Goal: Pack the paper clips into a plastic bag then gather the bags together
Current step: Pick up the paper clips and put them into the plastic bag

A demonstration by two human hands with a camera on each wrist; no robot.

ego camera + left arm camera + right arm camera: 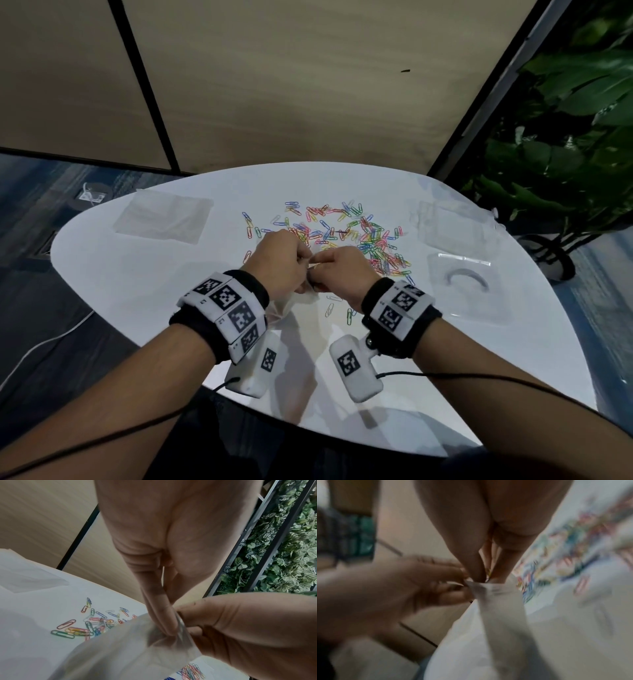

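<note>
Both hands meet above the middle of the white table [144, 281] and pinch the top edge of a clear plastic bag [284, 305], which hangs down beneath them. My left hand [284, 263] pinches the bag's rim [180, 623] between thumb and fingers. My right hand [339, 270] pinches the same rim [479, 586] from the other side. A spread of coloured paper clips [342, 229] lies just beyond the hands; some show in the left wrist view [82, 627]. I cannot tell whether the held bag has clips in it.
A flat stack of clear bags [162, 217] lies at the table's far left, more clear bags [448, 222] at the far right, and a clear lid or tray [466, 284] nearer right. Three loose clips [337, 306] lie under my right wrist. A leafy plant [565, 137] stands right.
</note>
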